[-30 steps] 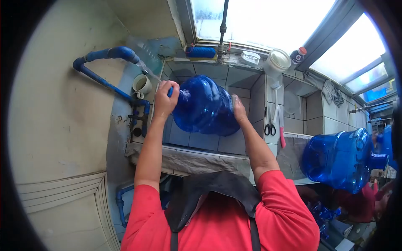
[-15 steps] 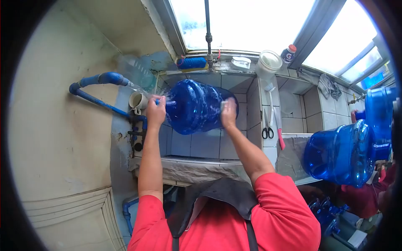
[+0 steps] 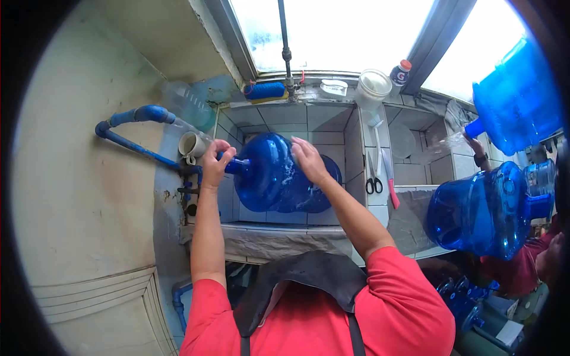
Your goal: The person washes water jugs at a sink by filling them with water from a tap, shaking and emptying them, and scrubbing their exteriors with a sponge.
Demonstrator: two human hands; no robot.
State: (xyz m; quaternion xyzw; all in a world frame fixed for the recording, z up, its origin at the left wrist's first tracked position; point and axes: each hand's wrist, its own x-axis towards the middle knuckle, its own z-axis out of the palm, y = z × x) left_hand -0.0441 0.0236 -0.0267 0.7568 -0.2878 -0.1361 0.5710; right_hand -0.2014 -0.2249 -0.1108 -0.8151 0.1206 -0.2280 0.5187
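A large blue water jug lies on its side over the tiled basin, its neck pointing left. My left hand is at the neck, fingers curled round its opening. My right hand rests on the upper side of the jug's body with the fingers extended and apart. Water from the blue pipe runs down toward my left hand. White foam streaks show on the jug near my right hand.
A mug stands left of the basin. Scissors and a pink-handled knife lie on the right divider. Further right are another blue jug and a co-worker's hand beneath a raised jug, pouring water.
The jug now sits lower in the basin. My right hand has moved left along it, from its base end toward the middle. At the right, the co-worker's jug has been raised and tipped.
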